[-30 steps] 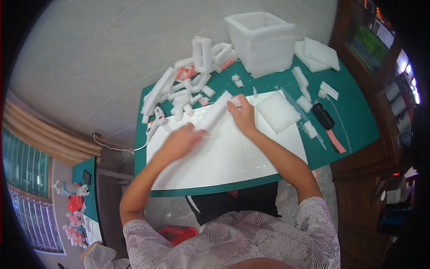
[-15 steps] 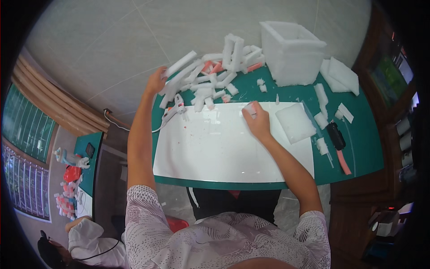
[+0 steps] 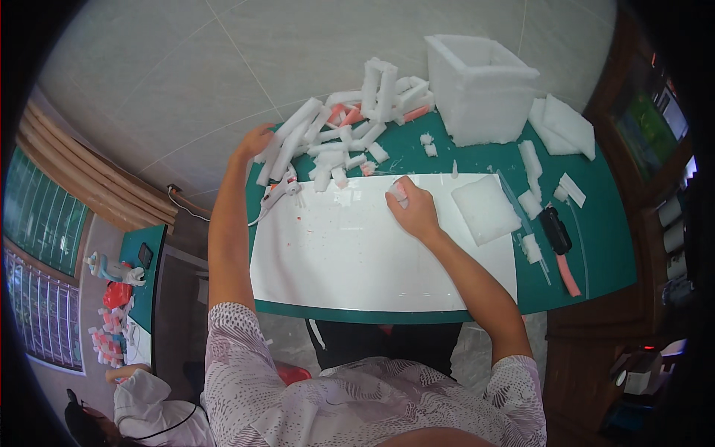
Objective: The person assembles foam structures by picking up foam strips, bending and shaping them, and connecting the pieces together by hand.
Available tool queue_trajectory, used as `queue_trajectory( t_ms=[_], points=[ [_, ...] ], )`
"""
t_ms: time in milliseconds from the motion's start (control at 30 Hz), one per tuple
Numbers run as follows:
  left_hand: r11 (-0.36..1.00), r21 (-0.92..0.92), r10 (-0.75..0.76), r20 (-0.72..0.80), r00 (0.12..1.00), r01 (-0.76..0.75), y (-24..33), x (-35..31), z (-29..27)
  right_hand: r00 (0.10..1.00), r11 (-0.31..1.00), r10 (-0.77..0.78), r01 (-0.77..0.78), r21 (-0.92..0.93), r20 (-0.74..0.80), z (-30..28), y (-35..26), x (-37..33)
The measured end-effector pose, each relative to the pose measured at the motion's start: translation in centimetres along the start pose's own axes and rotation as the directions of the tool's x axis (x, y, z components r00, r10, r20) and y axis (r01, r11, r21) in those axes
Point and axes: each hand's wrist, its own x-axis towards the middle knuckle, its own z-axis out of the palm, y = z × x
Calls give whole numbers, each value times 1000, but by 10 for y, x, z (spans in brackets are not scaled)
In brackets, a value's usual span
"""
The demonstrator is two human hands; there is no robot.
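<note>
My left hand point(image 3: 255, 141) is at the back left of the table, beside a row of long white foam strips point(image 3: 292, 134). Its fingers reach toward the outermost strip and look apart; whether they touch it is hard to see. Over the white board point(image 3: 357, 253), my right hand point(image 3: 415, 212) is closed round a small white and pink foam piece point(image 3: 399, 194), partly hidden by the fingers. Just in front of the strips lies a white hot glue gun point(image 3: 279, 192) with its cord running off left.
Behind the board lies a pile of foam offcuts point(image 3: 350, 138). A white foam box point(image 3: 484, 93) stands back right, near flat foam sheets point(image 3: 566, 127). A foam square point(image 3: 485, 208), clear sticks and a black-handled tool point(image 3: 556, 231) lie right. Another person point(image 3: 160, 406) sits at lower left.
The strip by my left hand has come down against the other strips, and that hand has shifted slightly left. My right hand has moved a little left with the foam piece.
</note>
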Motion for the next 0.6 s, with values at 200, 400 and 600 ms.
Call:
queue_trajectory(
  t_ms=[200, 400, 600],
  points=[
    [997, 68, 53, -166, 985, -42, 24, -21, -9, 999, 1000, -2, 2, 9, 40, -1, -2, -1],
    [975, 127, 220, -408, 886, -183, 98, -94, 34, 999, 999, -30, 30, -12, 37, -2, 6, -3],
    [966, 241, 170, -304, 938, -97, 62, -181, 57, 994, 1000, -15, 13, 18, 107, 2, -7, -2]
  ],
)
